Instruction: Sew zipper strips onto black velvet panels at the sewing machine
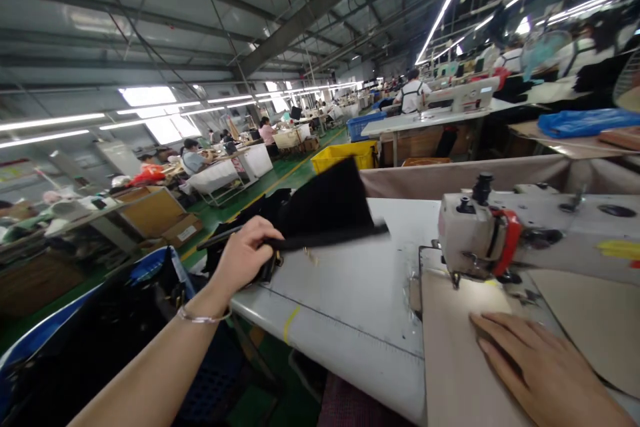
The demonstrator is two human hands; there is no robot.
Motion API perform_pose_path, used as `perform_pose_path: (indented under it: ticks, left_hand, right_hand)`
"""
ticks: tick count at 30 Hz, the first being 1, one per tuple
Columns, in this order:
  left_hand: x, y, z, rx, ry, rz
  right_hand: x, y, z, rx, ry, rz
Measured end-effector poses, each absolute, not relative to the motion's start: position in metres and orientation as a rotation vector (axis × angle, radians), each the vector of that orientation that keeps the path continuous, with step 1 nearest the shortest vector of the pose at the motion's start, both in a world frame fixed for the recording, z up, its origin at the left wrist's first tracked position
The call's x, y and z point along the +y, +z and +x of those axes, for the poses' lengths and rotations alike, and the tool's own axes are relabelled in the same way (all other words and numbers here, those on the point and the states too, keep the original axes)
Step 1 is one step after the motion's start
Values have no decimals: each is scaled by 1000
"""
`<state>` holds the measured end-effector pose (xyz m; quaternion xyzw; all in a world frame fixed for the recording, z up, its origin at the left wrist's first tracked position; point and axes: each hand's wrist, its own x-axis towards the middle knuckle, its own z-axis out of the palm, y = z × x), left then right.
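Note:
My left hand [250, 250], with a bracelet at the wrist, grips the edge of a black fabric piece [325, 203] over the left end of the white sewing table [345, 293]. The piece is raised and slightly blurred. More black pieces [235, 217] lie behind and under that hand, with small metal fittings near the fingers. My right hand [540, 360] rests flat, fingers stretched, on the beige plate [455, 333] in front of the sewing machine [480, 233]. Nothing shows in its fingers. The machine's needle area is just beyond those fingertips.
A blue-lined bin [173, 273] heaped with black pieces stands at the lower left, by the table edge. Beyond the table are a yellow crate [345, 157], a blue crate [363, 125] and another sewing machine [465, 95]. Several people work farther off.

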<state>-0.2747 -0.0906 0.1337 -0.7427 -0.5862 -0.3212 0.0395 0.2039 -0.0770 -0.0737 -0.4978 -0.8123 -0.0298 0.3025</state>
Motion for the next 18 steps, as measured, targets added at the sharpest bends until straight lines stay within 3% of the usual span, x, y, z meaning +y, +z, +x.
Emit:
perform_pose_path:
  ticks: [5, 7, 13, 18]
  left_hand:
    - [-80, 47, -202, -1438, -202, -2858]
    - [-69, 27, -179, -1377, -64, -2868]
    - [-70, 16, -126, -1553, -458, -2814]
    - [-79, 3, -115, -1496, -223, -2967]
  right_hand:
    - [-73, -49, 189, -2321, -224, -1369]
    - [-73, -49, 185, -2308, -260, -1373]
    - [-77, -47, 183, -2304, -251, -1353]
    - [-79, -41, 182, -2306, -198, -1364]
